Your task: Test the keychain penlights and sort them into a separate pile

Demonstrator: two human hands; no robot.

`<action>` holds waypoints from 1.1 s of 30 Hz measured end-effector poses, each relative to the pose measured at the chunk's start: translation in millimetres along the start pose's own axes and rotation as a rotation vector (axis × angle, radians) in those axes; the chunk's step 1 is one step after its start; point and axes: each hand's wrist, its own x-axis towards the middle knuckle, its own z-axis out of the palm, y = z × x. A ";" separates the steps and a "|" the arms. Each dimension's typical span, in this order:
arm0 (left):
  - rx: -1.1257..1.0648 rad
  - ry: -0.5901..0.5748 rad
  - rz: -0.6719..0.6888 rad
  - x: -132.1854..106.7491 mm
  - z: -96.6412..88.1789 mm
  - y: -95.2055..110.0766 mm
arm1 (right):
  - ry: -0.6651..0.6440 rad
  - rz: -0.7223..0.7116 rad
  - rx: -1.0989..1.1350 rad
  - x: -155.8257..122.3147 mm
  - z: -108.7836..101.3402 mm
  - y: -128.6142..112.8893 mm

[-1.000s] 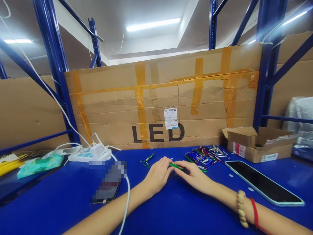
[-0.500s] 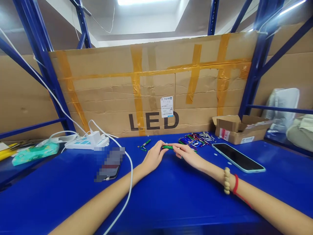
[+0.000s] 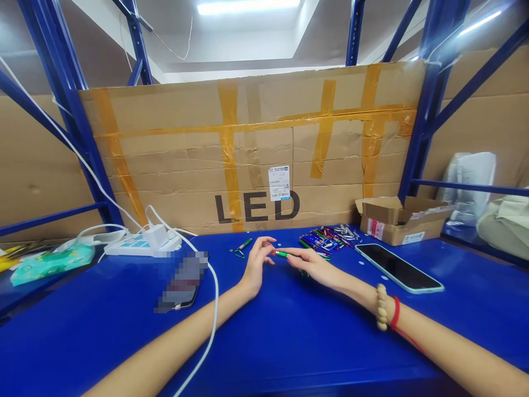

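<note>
My right hand point(image 3: 316, 267) pinches a slim green metal tube point(image 3: 282, 253) with a silver left end, held level just above the blue table. Something small and green, perhaps a clip, shows beneath that hand. My left hand point(image 3: 257, 263) is open, its fingers apart and curved around the tube's silver end; whether a fingertip touches it I cannot tell. Left of it lies another green tube with a green clip point(image 3: 243, 246). Behind my right hand spreads a pile of blue, green, red and silver tubes point(image 3: 326, 238).
A phone point(image 3: 400, 268) lies on the blue table point(image 3: 289, 342) at right, an open cardboard box point(image 3: 403, 220) behind it. At left are a power strip point(image 3: 128, 245), a partly blurred dark device point(image 3: 185, 298) and a teal packet point(image 3: 53, 263). A white cable point(image 3: 215, 298) crosses above my left forearm.
My left hand's fingers have come off the green tube and spread apart. My right hand still holds the tube, whose silver end now shows. The view has shifted slightly.
</note>
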 end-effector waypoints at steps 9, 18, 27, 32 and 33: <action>-0.244 0.089 -0.176 3.3 -0.8 3.4 | -0.082 -0.076 -0.067 -0.6 -1.8 -3.6; -0.274 0.117 -0.249 3.0 0.5 4.8 | -0.013 -0.058 -0.127 -2.7 0.5 -6.9; -0.291 0.128 -0.281 3.6 0.7 4.1 | -0.057 -0.067 -0.119 -2.7 2.6 -8.8; -0.299 0.140 -0.296 4.5 -0.4 3.1 | -0.092 -0.081 -0.149 -4.1 1.5 -10.7; -0.301 0.139 -0.297 4.5 -0.6 2.7 | -0.093 -0.084 -0.148 -4.3 0.7 -11.0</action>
